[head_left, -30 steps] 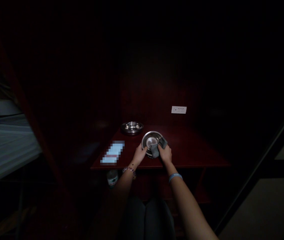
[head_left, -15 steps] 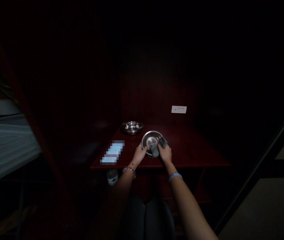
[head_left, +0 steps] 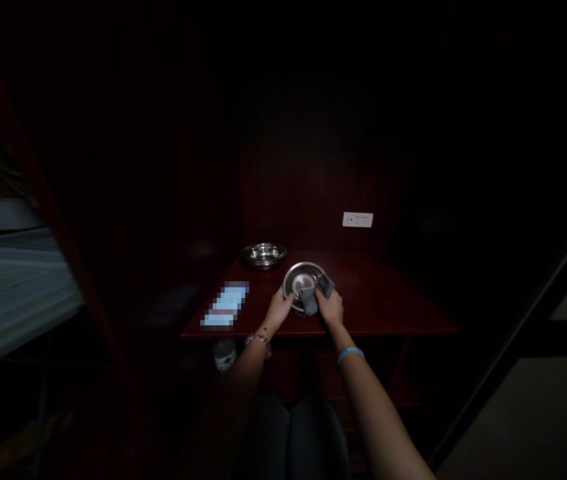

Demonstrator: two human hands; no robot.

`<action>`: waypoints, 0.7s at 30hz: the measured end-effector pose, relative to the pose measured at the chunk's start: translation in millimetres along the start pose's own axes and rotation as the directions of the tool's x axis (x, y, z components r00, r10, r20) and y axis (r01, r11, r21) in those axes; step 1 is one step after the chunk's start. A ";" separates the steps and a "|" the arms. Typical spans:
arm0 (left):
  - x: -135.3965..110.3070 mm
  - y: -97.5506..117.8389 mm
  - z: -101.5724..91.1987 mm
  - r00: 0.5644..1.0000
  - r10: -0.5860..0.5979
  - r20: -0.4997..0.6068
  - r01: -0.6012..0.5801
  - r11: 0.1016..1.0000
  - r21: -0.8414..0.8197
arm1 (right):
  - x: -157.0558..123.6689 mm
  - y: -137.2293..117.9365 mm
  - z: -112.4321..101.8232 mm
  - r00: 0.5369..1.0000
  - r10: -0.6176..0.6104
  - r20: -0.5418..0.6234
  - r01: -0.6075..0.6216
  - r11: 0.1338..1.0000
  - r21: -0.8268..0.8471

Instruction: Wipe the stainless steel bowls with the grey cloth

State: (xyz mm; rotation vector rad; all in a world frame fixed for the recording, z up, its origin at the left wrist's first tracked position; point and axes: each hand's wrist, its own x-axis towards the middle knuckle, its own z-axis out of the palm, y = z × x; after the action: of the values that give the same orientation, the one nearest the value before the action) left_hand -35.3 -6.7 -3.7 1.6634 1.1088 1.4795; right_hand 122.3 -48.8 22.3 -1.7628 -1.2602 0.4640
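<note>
Two dark-trousered legs [head_left: 266,433] sit nearest, tucked under the edge of a red-brown table [head_left: 388,293]. Coming over them are the forearms, with a beaded bracelet [head_left: 258,340] on the left wrist and a blue band [head_left: 350,353] on the right. A labelled bottle [head_left: 224,357] stands lower down by the left forearm, its upper end cut off by the table's front edge. On the tabletop, left of the hands and well clear of them, lies a bright flat thing [head_left: 226,307] (pixelated, so no clue what's on it).

Now the fingers. Left hand [head_left: 279,310] is closed on the left side of a steel bowl [head_left: 303,279], thumb at the rim, the other fingers mostly out of sight. Right hand [head_left: 332,308] is closed too, thumb pinning a gray cloth [head_left: 308,301] against the bowl's near right side; cloth drapes over that rim and hides part of the inside. The bowl is over the middle of the table, mouth tipped toward the wearer. Can't tell if its base touches down.

Just behind it to the left, more steel bowls [head_left: 264,257] (looks like a stack) rest on the table. Farthest back, a white socket plate [head_left: 358,219] is on the wall.
</note>
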 end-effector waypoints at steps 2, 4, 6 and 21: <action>-0.1 1.1 0.0 1.000 -0.006 -0.007 0.006 1.000 -0.003 | 0.1 -0.1 0.1 1.000 0.004 -0.003 -0.004 1.000 0.001; -0.4 2.1 0.0 1.000 -0.007 -0.008 0.007 1.000 -0.010 | 0.6 -0.2 0.1 1.000 0.004 0.000 -0.004 1.000 -0.001; -0.8 3.2 0.0 1.000 -0.013 -0.006 0.012 1.000 -0.025 | 1.3 -0.1 0.2 1.000 0.003 0.002 -0.003 1.000 0.000; -2.5 21.2 -2.8 0.994 -0.109 -0.008 0.105 0.973 -0.206 | 0.7 1.9 0.7 0.999 -0.039 0.011 0.039 0.999 0.017</action>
State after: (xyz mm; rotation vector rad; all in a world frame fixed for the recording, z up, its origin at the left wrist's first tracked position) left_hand -34.4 -18.4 14.4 1.4290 1.0024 1.4900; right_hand 123.0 -48.1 20.5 -1.7208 -1.2924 0.4613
